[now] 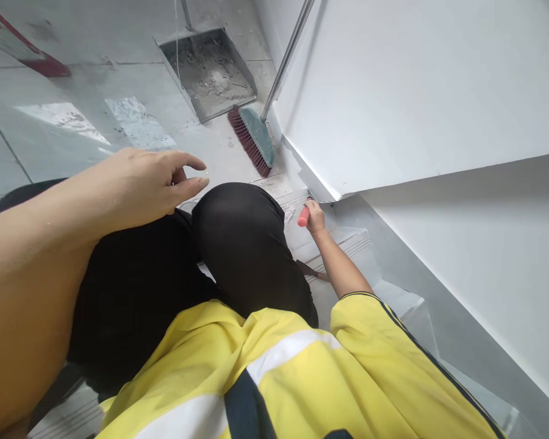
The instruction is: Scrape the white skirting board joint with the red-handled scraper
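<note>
Watching remotely, I see my right hand [316, 217] wrapped around a round-ended, coral-red handle [303, 217] (its far end's unclear), my left hand [149, 183] half-open, empty.

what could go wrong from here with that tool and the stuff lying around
The right hand grips a red-handled tool close to the lower wall edge, so a slip might scrape the fingers or chip that edge. The dark blade lying near the right forearm could get knocked or knelt on. The dustpan holds loose debris beside the broom, so a bump might spill it onto the floor.
</note>
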{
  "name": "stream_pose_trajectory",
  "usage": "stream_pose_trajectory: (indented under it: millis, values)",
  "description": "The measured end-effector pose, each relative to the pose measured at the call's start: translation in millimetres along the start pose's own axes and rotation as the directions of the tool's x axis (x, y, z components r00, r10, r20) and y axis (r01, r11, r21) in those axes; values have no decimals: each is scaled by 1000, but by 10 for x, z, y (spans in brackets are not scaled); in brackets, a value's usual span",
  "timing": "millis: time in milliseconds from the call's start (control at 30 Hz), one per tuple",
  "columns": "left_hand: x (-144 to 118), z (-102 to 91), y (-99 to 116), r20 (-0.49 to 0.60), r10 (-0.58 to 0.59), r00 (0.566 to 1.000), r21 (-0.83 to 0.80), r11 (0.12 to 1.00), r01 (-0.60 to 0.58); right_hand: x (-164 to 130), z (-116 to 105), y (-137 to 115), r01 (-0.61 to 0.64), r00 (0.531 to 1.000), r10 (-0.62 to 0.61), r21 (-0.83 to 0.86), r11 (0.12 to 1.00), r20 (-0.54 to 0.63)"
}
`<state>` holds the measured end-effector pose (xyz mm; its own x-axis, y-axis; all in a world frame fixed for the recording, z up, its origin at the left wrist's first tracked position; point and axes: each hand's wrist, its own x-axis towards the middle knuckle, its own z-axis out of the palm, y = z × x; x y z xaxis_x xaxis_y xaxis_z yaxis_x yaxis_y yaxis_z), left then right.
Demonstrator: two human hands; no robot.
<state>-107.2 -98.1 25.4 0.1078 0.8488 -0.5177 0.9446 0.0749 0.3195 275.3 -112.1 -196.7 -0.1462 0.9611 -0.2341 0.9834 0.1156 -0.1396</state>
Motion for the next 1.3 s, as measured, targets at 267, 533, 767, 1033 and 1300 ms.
stream_pose_trajectory:
  millis: [267,533,767,1033,1300]
  values:
    - [8,0,-22,3,-34,999,-7,999,34,-272,359,136,115,990,-96,204,972,-103]
    - [9,4,-55,-27,-32,999,-20,999,31,-172,271,139,85,993,-63,235,968,-99]
    - [-40,10,-64,-37,-38,999,1,999,38,-97,243,201,80,974,-9,303,950,-227]
    - [-167,-57,-128,-37,-78,996,49,996,79,-632,3,76,-55,940,186,408,911,-287]
    - [-301,-80,-231,-23,-188,982,40,981,189,-850,53,-146,-516,801,598,482,708,-20]
